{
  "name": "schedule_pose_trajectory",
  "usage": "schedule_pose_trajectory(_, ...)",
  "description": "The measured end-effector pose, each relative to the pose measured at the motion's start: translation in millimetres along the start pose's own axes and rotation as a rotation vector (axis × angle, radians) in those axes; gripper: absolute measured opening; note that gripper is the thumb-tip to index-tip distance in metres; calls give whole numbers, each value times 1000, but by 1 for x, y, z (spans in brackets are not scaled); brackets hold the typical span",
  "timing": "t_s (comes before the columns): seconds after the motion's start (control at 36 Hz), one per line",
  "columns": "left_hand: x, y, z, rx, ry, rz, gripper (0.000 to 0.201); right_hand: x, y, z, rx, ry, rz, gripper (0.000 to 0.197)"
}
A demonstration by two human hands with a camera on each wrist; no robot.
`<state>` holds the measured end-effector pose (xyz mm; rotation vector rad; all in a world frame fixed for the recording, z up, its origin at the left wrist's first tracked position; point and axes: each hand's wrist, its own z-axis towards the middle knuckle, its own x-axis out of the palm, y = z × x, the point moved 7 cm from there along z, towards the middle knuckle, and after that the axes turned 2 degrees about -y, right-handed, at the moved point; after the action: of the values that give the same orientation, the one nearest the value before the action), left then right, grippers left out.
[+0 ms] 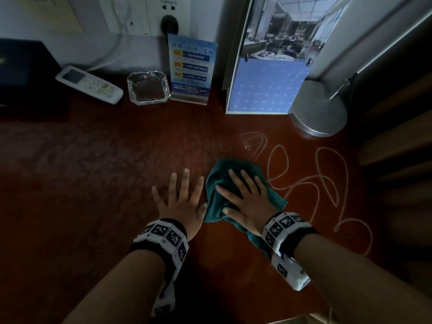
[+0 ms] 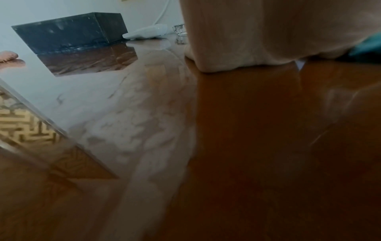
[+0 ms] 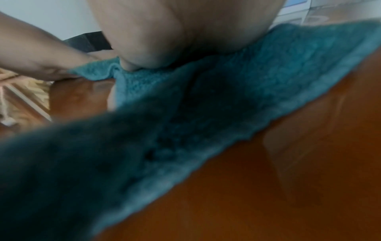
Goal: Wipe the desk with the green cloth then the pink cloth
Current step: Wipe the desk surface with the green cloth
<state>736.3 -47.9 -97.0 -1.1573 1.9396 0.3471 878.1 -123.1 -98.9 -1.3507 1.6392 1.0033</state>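
Observation:
A dark green cloth (image 1: 221, 168) lies crumpled on the red-brown desk (image 1: 105, 171), right of centre. My right hand (image 1: 245, 197) presses flat on it with straight, spread fingers. The right wrist view shows that palm (image 3: 185, 32) bearing down on the green cloth (image 3: 226, 97). My left hand (image 1: 180, 199) lies flat on the bare wood just left of the cloth, fingers spread, its thumb touching the cloth's edge. In the left wrist view the left palm (image 2: 268, 32) rests on the desk, and a small pinkish fabric shape (image 2: 8, 57) shows at the far left edge.
Pale looping streaks (image 1: 327, 178) mark the desk right of the cloth. Along the back wall stand a dark box (image 1: 23, 71), a white remote (image 1: 88, 84), a glass ashtray (image 1: 148, 87), a blue sign card (image 1: 190, 71), a calendar (image 1: 266, 85) and a silver lamp base (image 1: 319, 108).

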Motion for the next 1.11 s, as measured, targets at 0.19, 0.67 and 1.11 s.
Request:
schedule_pose_trajectory(0.19,-1,-2,0,6,0,5,59,-13,-2,14,38,27,21,64)
schedule_pose_trajectory(0.67,6,2,10,36,-98,-28,71,-45,-30,89,402,-19,190,60)
schedule_pose_trajectory(1.11,10,8,14,59,-293,-26,63,-63,-94,83,773,-40,279,78)
